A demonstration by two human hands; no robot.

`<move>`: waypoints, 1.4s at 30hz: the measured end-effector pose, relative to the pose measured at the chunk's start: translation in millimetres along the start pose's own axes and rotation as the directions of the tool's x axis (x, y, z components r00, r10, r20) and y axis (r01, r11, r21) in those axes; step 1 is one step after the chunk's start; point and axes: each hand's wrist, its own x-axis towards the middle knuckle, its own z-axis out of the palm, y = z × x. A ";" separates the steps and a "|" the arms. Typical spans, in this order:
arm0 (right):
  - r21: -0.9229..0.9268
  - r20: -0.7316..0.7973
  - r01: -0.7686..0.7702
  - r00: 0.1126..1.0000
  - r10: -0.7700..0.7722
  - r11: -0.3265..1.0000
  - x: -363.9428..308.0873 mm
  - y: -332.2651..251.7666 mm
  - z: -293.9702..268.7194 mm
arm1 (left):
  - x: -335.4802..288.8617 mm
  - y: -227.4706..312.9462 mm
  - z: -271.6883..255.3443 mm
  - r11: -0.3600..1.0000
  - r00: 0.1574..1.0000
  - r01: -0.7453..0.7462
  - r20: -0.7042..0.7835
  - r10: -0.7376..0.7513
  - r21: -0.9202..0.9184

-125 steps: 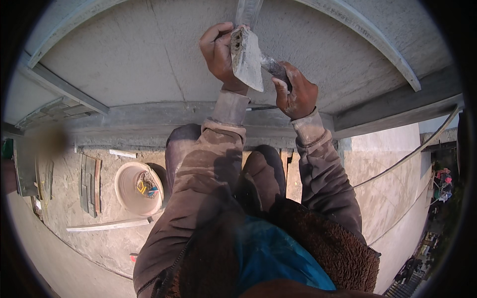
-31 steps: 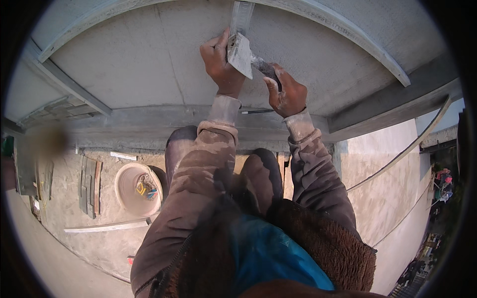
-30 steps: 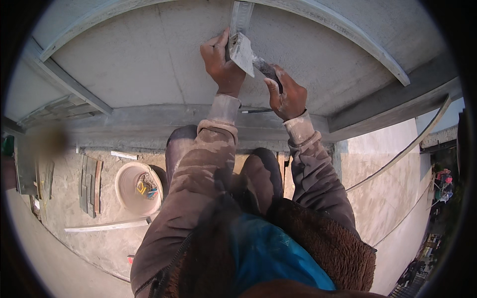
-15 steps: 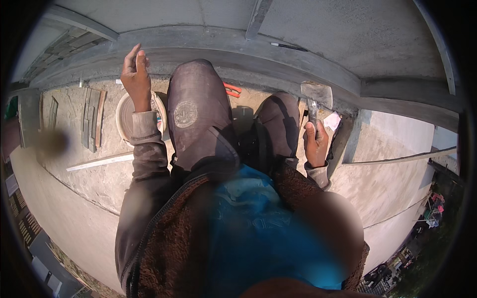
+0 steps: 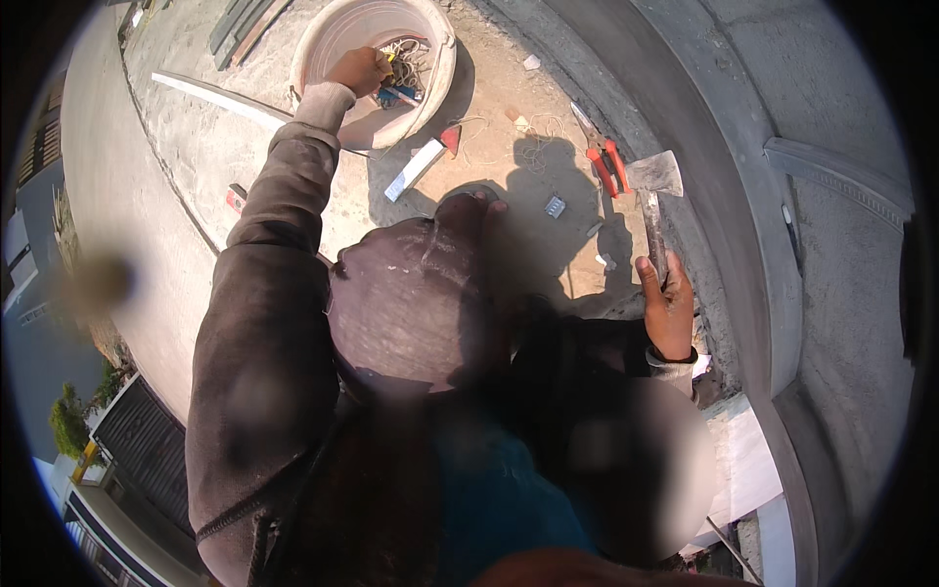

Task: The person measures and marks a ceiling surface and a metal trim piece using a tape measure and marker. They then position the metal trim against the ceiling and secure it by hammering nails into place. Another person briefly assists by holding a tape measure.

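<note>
My left hand (image 5: 358, 70) reaches down into a wide, whitish plastic tub (image 5: 311, 34). Its fingers are bent together over a jumble of cords and small tools (image 5: 406, 68), beside something yellow; what they hold is hidden. On the right, my right hand (image 5: 669, 311) is wrapped round the handle of a hand tool (image 5: 655, 176) with a wide, flat, grey metal blade. That blade points away from me, its edge flaring to the right. Just left of it lie red-handled pliers (image 5: 608, 168) on the ground.
A grey concrete ledge (image 5: 724, 186) curves along the right side. Near the tub are a white bar with a red end (image 5: 416, 168), a long pale strip (image 5: 220, 101) and dark slats (image 5: 245, 29). A small blister-like packet (image 5: 555, 206) lies in my shadow.
The view has swung left and down toward the ground. My left hand has gone from raised near the ledge into the tub. My right hand keeps the bladed tool.
</note>
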 end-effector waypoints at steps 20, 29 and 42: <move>-0.155 0.125 -0.035 0.991 0.055 0.987 37.6 34.0 46.1 | 41.5 36.2 47.2 0.568 0.849 -0.527 0.424 0.315 0.632; -0.109 0.067 -0.074 0.994 0.082 0.991 25.2 31.6 40.7 | 20.9 38.9 1.5 0.953 0.933 -0.303 0.199 0.299 -0.013; -0.101 0.073 -0.035 0.996 0.042 0.994 7.0 25.9 36.2 | -18.7 41.4 -23.9 0.408 0.957 -0.023 0.098 0.273 -0.913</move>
